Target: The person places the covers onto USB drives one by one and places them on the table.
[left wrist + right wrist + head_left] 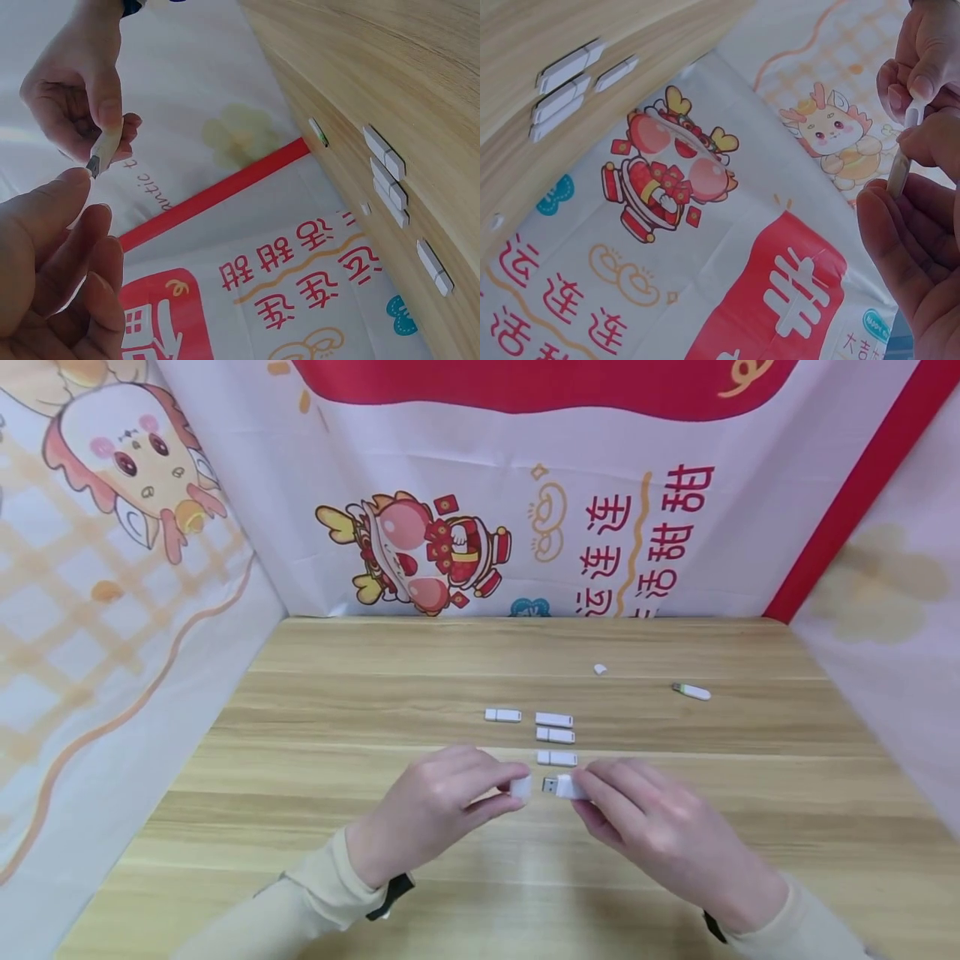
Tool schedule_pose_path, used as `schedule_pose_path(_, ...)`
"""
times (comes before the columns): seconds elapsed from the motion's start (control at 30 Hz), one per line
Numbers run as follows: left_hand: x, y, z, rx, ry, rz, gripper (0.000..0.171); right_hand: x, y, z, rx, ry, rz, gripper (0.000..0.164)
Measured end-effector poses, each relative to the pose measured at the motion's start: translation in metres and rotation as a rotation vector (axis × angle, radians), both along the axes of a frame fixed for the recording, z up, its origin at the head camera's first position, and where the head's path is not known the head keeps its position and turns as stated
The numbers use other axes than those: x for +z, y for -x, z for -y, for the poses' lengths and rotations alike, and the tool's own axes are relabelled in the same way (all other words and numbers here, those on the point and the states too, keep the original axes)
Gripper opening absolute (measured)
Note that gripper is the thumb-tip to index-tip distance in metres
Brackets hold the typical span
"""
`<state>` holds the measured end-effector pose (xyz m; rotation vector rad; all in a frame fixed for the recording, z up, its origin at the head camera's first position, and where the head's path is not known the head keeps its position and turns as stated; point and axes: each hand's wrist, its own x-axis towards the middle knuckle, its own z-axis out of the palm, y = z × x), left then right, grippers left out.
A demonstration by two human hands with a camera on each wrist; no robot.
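Between the thumb and fingers of my left hand [450, 789] I pinch a small white USB stick cap [521, 787]. Opposite it, my right hand [656, 818] pinches the white body of a USB stick [572, 787], its bare metal plug [550, 785] pointing left at the cap. A small gap separates cap and plug in the head view. In the left wrist view the plug [93, 166] shows right by my left fingertips. The right wrist view has the stick body [898, 176] between my right thumb and fingers.
Beyond my hands lie several capped white USB sticks: one nearest [557, 758], two close together behind it [555, 736], and one to the left [502, 715]. Farther right is an uncapped white-and-green USB stick [692, 692], with a small white cap [600, 669] nearby. Printed cloth walls border the wooden table [360, 685].
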<state>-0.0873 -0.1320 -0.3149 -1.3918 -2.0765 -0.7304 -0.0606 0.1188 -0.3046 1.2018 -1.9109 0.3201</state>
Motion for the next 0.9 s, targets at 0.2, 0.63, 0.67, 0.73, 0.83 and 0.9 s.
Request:
schedule_pose_path(0.2,-0.0019,-0.0005,0.0003,0.002,-0.011,-0.013,0.029,-0.0004,-0.0026,0.0027,-0.001,-0.015,0.008,0.032)
schedule_pose_path(0.63,-0.0064,-0.0014,0.0016,-0.003,-0.013,0.026,0.029,-0.0046,-0.0031,0.007,-0.009,-0.035,0.039,0.033)
schedule_pose_path(0.67,-0.0066,-0.0012,0.0016,-0.003,-0.013,0.027,0.029,-0.0049,-0.0031,0.0072,-0.008,-0.037,0.041,0.033)
schedule_pose_path(0.73,-0.0074,-0.0007,0.0016,-0.007,-0.014,0.023,0.029,-0.0054,-0.0032,0.0075,-0.006,-0.04,0.05,0.033)
schedule_pose_path(0.83,-0.0084,0.0002,0.0014,-0.016,-0.018,0.019,0.028,-0.0055,-0.0034,0.008,-0.005,-0.044,0.066,0.034)
schedule_pose_path(0.9,-0.009,0.0007,0.0012,-0.02,-0.021,0.019,0.028,-0.0051,-0.0033,0.0087,-0.003,-0.04,0.066,0.034)
